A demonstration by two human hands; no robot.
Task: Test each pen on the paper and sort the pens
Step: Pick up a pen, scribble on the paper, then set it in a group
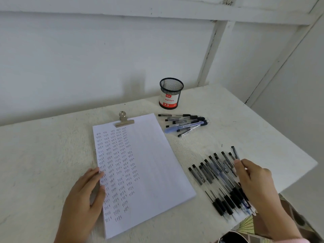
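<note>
A white sheet of paper point(150, 165) lies under a metal clip point(124, 121), its left half filled with columns of the handwritten word "test". My left hand point(84, 195) rests flat on the sheet's left edge, fingers apart, holding nothing. To the right of the sheet is a large pile of black-capped pens point(217, 183). My right hand point(254, 179) reaches over that pile, its thumb and forefinger pinching the end of one pen point(235, 152) at the pile's far right. A smaller group of pens point(185, 123) lies beyond the sheet's top right corner.
A black mesh pen cup point(171, 93) with a red and white "Ball Pens" label stands at the back of the white table point(43, 155). A white wall rises behind. The table's right edge runs close to the large pile.
</note>
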